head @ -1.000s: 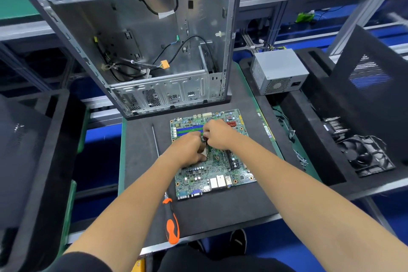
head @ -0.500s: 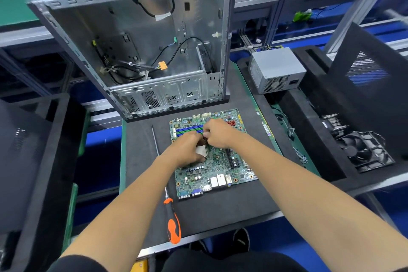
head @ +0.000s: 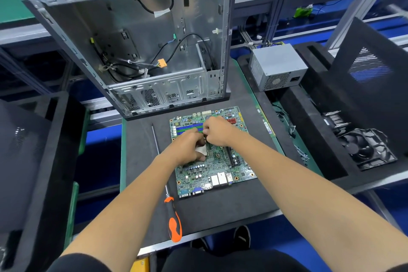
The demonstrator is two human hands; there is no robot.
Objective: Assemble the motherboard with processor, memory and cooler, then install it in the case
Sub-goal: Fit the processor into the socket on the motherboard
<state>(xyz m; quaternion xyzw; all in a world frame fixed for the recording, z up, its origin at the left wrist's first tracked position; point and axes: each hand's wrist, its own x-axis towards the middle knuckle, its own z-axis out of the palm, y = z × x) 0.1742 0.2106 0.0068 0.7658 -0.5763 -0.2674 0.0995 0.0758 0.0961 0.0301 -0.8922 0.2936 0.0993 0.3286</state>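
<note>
Head view, L to R: screwdriver (head: 171, 216) lies along the mat's left half, orange handle at the table (head: 220, 212) near edge, free mat to its left. Motherboard (head: 215, 168) sits mid-mat, bare strip btwn it and near edge; open case (head: 141, 46) stands at far edge, just behind the board. Left hand (head: 189, 150) fingers curled over the silver processor (head: 202, 150) at the socket; right hand (head: 217, 131) pinches smth small just above it, can't tell what. Vs 0.5 s ago: hands barely shifted, board unmoved.
</note>
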